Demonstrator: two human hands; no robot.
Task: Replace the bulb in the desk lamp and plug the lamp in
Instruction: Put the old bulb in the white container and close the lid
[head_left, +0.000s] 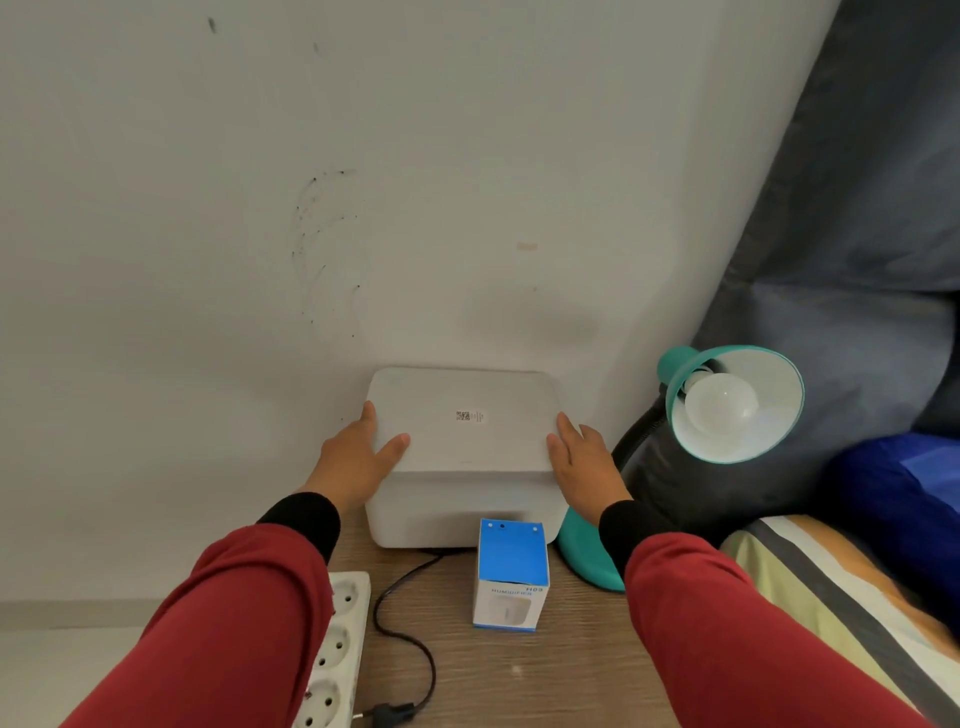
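- Seen from above, the left hand lies on the left edge of a white box, fingers straight along its side and thumb spread across the lid; its grip is apart, pressing and not curled.
- Opposite, the right hand rests flat against the box's right edge, fingers straight and close together, its grip likewise apart.
- Both arms wear red sleeves with black cuffs.
- The box stands on the wooden table, against a pale wall.
- Just right of the right hand stands the teal desk lamp, its shade tilted toward the viewer with a white bulb fitted inside; its teal base sits below the right wrist.
- A black cord curls across the table to a black plug lying loose beside a white power strip at the left edge.
- A small blue-and-white carton stands in front of the box, between the arms.
- Striped bedding and dark pillows lie to the right.
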